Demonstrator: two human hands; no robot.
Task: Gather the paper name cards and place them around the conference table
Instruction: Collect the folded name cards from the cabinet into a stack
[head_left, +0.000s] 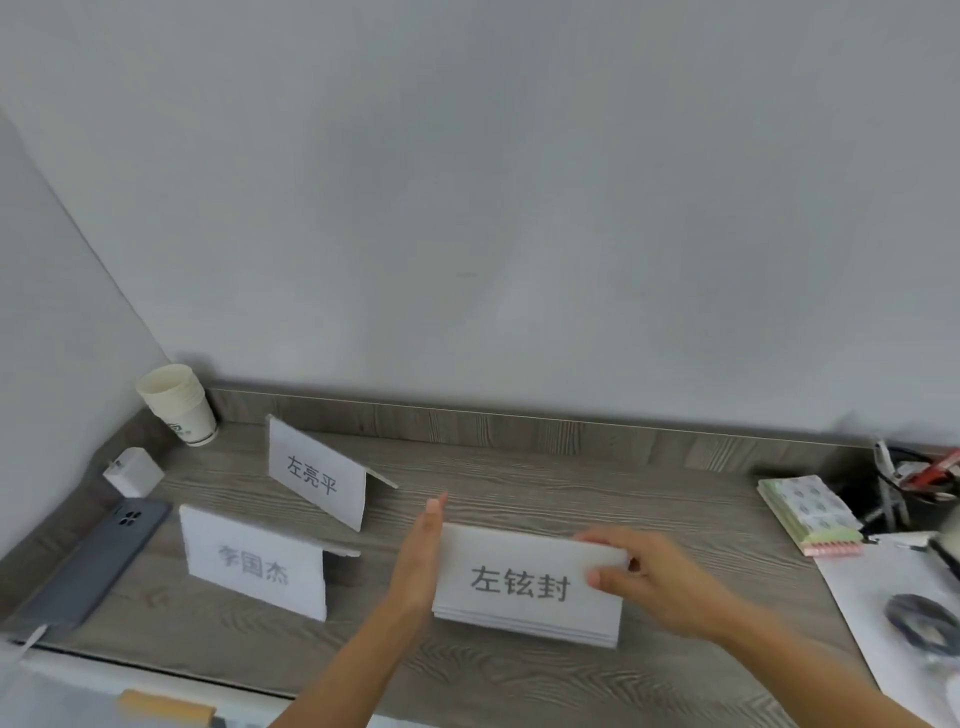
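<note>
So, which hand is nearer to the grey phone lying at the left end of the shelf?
Left. The left hand rests flat against the left edge of the card stack, toward the phone. The right hand pinches the stack's upper right edge, farther away.

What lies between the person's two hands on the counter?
A stack of name cards stands between them in the head view: the left hand lies flat against its side, the right hand pinches its top edge.

head view, forward and down over a shelf (519, 483)
</note>
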